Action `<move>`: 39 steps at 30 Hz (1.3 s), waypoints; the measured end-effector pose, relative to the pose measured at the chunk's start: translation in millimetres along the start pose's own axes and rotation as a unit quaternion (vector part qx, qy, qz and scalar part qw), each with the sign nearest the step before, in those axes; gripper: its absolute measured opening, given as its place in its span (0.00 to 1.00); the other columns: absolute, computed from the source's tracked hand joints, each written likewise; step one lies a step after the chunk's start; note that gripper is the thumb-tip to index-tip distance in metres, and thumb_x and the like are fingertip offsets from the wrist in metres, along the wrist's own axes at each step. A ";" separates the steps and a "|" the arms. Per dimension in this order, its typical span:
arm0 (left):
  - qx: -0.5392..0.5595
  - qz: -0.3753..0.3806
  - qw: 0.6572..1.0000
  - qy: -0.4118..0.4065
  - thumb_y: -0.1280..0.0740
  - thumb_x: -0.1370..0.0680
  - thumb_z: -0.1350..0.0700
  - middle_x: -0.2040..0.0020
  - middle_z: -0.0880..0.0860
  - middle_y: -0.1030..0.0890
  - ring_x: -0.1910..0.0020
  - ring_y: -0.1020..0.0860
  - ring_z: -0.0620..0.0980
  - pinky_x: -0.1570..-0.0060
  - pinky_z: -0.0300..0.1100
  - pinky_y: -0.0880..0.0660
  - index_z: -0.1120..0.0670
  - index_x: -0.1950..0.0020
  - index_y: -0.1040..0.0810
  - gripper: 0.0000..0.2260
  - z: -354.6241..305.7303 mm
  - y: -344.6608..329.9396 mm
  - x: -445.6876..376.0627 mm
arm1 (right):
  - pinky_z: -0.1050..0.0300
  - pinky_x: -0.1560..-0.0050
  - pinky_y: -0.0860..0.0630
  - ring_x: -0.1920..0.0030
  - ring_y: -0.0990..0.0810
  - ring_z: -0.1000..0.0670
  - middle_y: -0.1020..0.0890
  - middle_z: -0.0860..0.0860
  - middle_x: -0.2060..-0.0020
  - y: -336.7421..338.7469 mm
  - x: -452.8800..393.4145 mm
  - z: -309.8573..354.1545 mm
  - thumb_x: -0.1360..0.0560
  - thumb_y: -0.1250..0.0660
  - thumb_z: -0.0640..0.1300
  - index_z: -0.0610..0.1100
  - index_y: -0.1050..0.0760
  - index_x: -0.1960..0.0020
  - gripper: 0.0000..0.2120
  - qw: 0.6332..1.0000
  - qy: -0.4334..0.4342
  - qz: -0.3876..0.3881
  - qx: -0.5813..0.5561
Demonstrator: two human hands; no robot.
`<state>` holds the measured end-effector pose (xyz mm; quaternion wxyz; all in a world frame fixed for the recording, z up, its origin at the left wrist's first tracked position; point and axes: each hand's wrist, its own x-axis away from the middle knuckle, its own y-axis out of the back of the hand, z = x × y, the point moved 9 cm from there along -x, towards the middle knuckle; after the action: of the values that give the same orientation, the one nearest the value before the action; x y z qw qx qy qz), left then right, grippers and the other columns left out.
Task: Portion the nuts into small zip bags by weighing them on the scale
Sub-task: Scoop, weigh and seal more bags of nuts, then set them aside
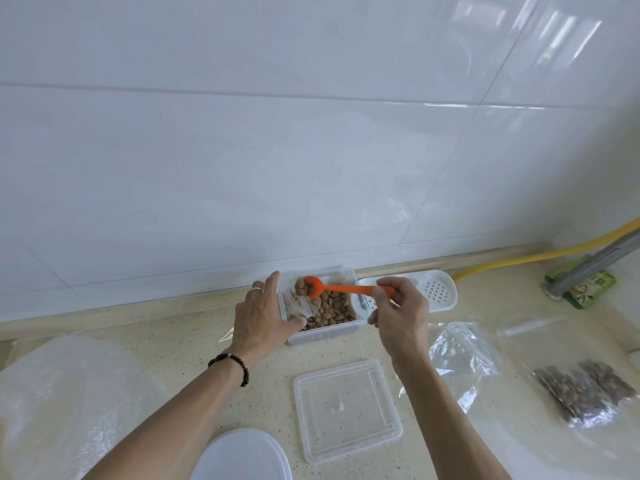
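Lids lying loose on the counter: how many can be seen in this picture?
2. A square clear lid lies flat in front of the nut container. A round white lid lies at the bottom edge, partly cut off. More could be outside the frame.

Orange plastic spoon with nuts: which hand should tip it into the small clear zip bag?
Right. The right hand already pinches the orange plastic spoon by its handle, bowl loaded, beside the small clear zip bag. The left hand is holding that bag over the clear nut container.
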<state>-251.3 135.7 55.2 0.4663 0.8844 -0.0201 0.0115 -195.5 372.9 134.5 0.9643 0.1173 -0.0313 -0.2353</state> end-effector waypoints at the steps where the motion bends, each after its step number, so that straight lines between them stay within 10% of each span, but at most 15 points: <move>1: 0.005 -0.005 1.000 -0.005 0.26 0.32 0.41 0.36 0.54 0.30 0.37 0.29 0.53 0.41 0.47 0.31 0.51 0.24 0.45 0.44 -2.5 1.3 0.3 | 0.61 0.74 0.27 0.76 0.23 0.51 0.20 0.45 0.64 -9.1 4.0 9.9 0.22 0.35 0.34 0.46 0.23 0.55 0.08 0.998 0.042 0.037 0.025; 5: 0.015 -0.009 1.000 -0.017 0.26 0.32 0.42 0.37 0.53 0.30 0.38 0.28 0.53 0.43 0.46 0.32 0.52 0.24 0.45 0.43 -8.8 2.0 1.6 | 0.50 0.74 0.29 0.72 0.24 0.41 0.22 0.48 0.70 -30.1 18.7 28.9 0.22 0.36 0.34 0.50 0.25 0.57 0.12 0.978 0.152 0.105 0.098; 13: 0.002 -0.009 1.000 -0.003 0.26 0.32 0.42 0.34 0.55 0.31 0.36 0.30 0.54 0.40 0.47 0.32 0.51 0.23 0.45 0.44 3.7 1.0 0.2 | 0.45 0.68 0.21 0.70 0.20 0.43 0.20 0.53 0.63 13.3 -8.5 0.0 0.21 0.35 0.37 0.51 0.25 0.55 0.09 0.993 0.069 -0.051 0.083; 21: -0.020 -0.029 0.999 -0.021 0.25 0.33 0.44 0.37 0.55 0.28 0.40 0.27 0.53 0.43 0.47 0.30 0.52 0.25 0.42 0.43 16.5 6.0 4.8 | 0.53 0.67 0.29 0.71 0.25 0.48 0.20 0.50 0.65 -6.2 -17.7 -49.1 0.21 0.38 0.38 0.43 0.23 0.50 0.05 0.965 0.066 -0.005 0.254; 30: -0.033 -0.032 0.998 -0.037 0.25 0.34 0.41 0.38 0.54 0.28 0.40 0.26 0.53 0.43 0.48 0.28 0.52 0.25 0.42 0.44 21.3 6.7 5.6 | 0.54 0.68 0.23 0.75 0.21 0.53 0.19 0.45 0.67 -13.6 -12.1 -100.2 0.21 0.38 0.36 0.43 0.23 0.49 0.06 0.985 -0.161 -0.034 0.056; 39: -0.040 -0.027 0.998 -0.043 0.26 0.33 0.41 0.40 0.53 0.27 0.40 0.27 0.53 0.43 0.49 0.29 0.51 0.25 0.42 0.43 13.1 7.7 0.7 | 0.58 0.69 0.24 0.75 0.24 0.53 0.18 0.47 0.63 11.7 -13.4 -93.5 0.21 0.38 0.35 0.41 0.24 0.48 0.06 0.975 -0.193 -0.108 -0.027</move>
<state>-250.9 120.6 54.2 0.5003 0.8648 -0.0164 -0.0398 -191.4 408.9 46.5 0.9116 0.0465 -0.1981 -0.3572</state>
